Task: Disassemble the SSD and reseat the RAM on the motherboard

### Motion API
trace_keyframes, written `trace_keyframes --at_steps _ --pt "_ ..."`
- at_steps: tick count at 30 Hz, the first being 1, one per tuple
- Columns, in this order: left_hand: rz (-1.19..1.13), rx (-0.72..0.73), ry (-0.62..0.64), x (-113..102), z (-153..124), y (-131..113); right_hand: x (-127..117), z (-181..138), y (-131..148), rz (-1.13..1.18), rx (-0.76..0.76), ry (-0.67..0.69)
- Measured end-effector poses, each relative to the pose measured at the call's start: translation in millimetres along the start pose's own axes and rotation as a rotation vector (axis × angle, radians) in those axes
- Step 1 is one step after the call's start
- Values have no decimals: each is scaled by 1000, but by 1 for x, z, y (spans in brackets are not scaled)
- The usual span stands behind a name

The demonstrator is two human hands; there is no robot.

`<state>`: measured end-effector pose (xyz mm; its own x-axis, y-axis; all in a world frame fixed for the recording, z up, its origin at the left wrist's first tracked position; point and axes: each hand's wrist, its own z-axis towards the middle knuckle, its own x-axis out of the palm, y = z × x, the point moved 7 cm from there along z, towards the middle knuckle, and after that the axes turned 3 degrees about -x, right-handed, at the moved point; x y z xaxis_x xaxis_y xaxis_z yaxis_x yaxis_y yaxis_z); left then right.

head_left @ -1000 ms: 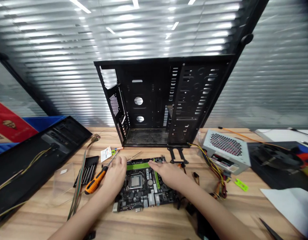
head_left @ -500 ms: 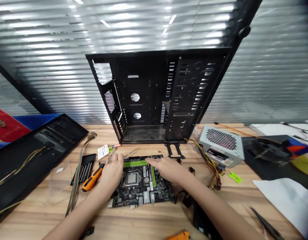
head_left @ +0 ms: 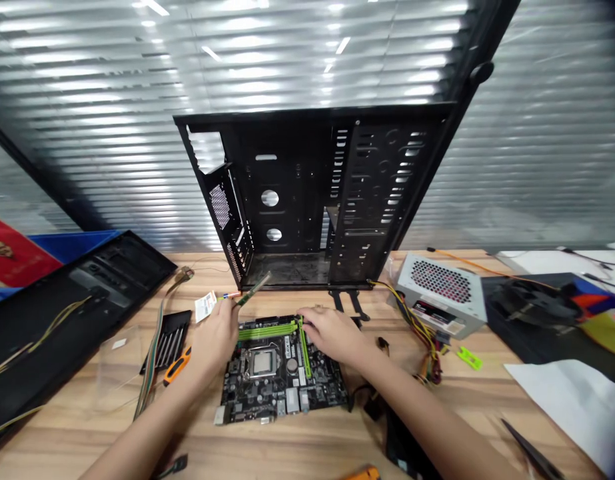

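My left hand (head_left: 221, 333) is closed on one end of a RAM stick (head_left: 254, 289), which tilts up and to the right above the far edge of the motherboard (head_left: 282, 388). Green memory slots (head_left: 267, 331) run along that edge, beside a square processor (head_left: 262, 362) in its socket. My right hand (head_left: 332, 331) has bent fingers at the right end of the slots, gripping the motherboard's far edge. Partly under my left forearm lies an orange-handled screwdriver (head_left: 177, 367).
An open black computer case (head_left: 297, 200) stands behind the board. To the right are a power supply (head_left: 442, 290) with bundled cables, a fan (head_left: 534, 300) and scissors (head_left: 530, 447). On the left lie a black panel (head_left: 82, 300), a bit set (head_left: 170, 340) and a ribbon cable (head_left: 154, 363).
My left hand has lifted and turned, raising the RAM stick into clearer view. The right hand's pointing finger has curled in, and that hand shifted slightly right along the slots.
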<state>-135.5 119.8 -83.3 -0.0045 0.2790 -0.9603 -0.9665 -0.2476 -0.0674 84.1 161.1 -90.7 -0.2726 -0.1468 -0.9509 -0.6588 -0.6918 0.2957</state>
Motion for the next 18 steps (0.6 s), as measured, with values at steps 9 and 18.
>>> trace_keyframes --at_steps 9,18 --pt "-608 267 219 -5 7 -16 -4 0 -15 -42 210 -65" --pt "-627 312 905 23 -22 -28 -1 -1 -18 -6 255 -41"
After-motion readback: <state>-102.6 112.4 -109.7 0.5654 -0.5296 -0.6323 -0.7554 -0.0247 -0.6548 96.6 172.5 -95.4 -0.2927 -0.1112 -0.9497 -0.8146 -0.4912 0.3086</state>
